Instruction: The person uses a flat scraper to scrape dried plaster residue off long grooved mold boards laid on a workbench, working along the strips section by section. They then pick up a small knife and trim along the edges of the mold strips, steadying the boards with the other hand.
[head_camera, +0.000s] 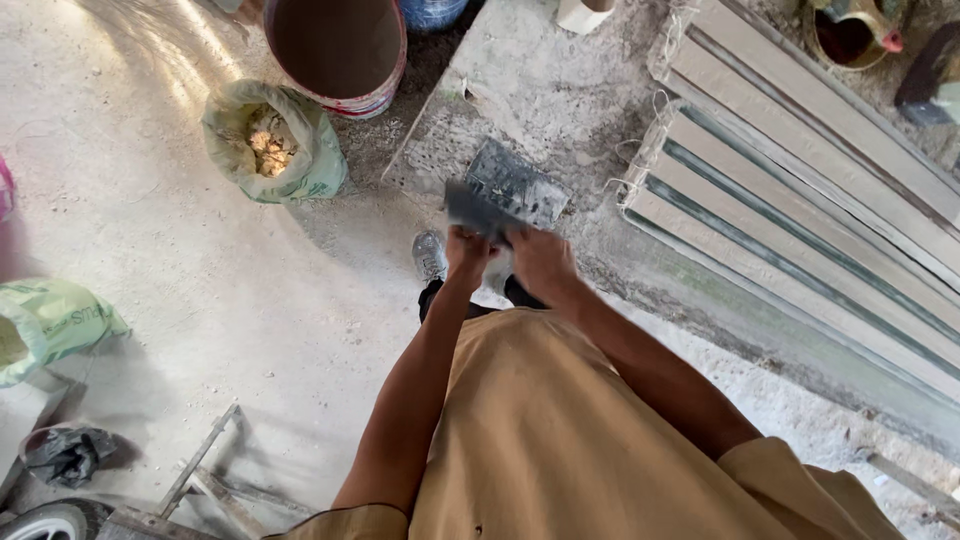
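Fingers of both the left hand and right hand grip dark trowels above the floor, near a green bag.

Open dusty floor lies to the left of the left hand, wide enough to pass. Ahead on that side stand a green sack and a red-rimmed bucket. To the right of the right hand, bundled tiles lie stacked along the raised concrete slab, closing that side
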